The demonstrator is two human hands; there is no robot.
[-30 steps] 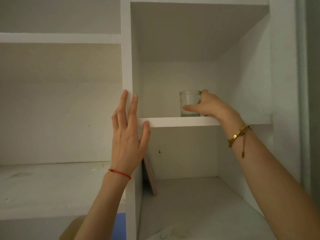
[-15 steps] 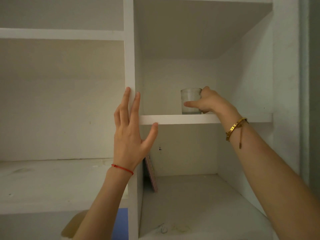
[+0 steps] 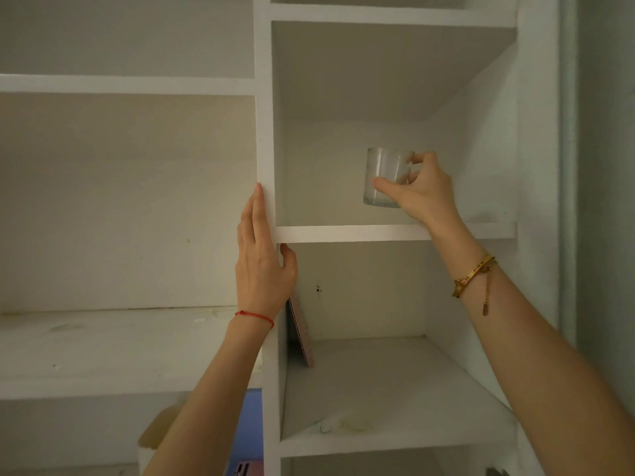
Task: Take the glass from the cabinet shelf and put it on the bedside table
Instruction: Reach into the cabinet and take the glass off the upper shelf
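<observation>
Glass (image 3: 386, 176) clear of the cabinet shelf (image 3: 350, 233) — held in the air above the board, inside the upper right compartment, gap visible beneath its base. Right hand (image 3: 421, 192) closed around it from the right side: thumb across the near face low down, fingers curled behind and seen through the wall. Left hand (image 3: 263, 262) flat and spread against the white upright divider (image 3: 264, 149), fingers pointing up, thumb tucked under the shelf's front edge, holding nothing, seemingly steadying the body.

First step done by the look of it: pick-up complete. Left to do: drawing the glass out of the compartment, lowering it, carrying it to the bedside table, setting it down. No bedside table in view, so route and distance unknown.

Glass short, straight-walled, cylindrical, with a thick base; walls cloudy or dusty rather than clear, apparently empty. Likely smooth and a little slippery — firm grip advisable. Cabinet painted matte white, square-edged boards, surfaces scuffed and smudged on the lower shelves. Thin flat pinkish panel (image 3: 301, 333) leaning upright in the compartment below, against the divider. Gold bangle (image 3: 474, 274) with a dangling chain on the right wrist; thin red string (image 3: 255, 317) on the left.
</observation>
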